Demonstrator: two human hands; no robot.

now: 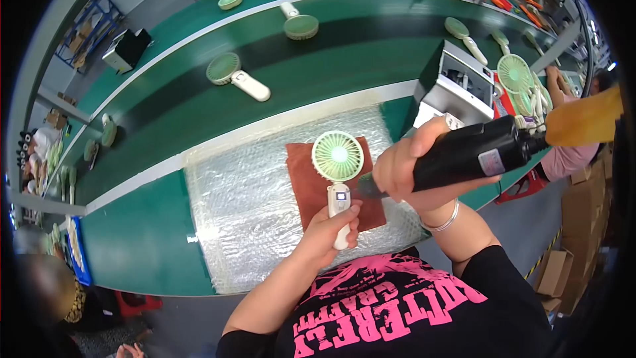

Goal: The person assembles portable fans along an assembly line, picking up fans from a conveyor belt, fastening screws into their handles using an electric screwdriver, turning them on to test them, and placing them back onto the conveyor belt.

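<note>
A person is working at a green counter (139, 238), seen from a head-worn camera looking down. The left hand (328, 232) is gripping the white handle of a small handheld fan (338, 166), fingers wrapped around its lower end, holding it over a brown cloth (305, 185) that is lying on a sheet of bubble wrap (252, 212). The fan's pale green round head is facing up. The right hand (404, 169) is clenching a black electric screwdriver (474, 152), its tip pointing at the handle just beside the fan's small lit screen. Behind, more fans are lying on a dark conveyor belt (199, 103), and a grey machine (457, 89) is standing to the right. The risk seems to be the tip slipping off and scratching the handle or jabbing the left fingers, since they are sitting so close.
</note>
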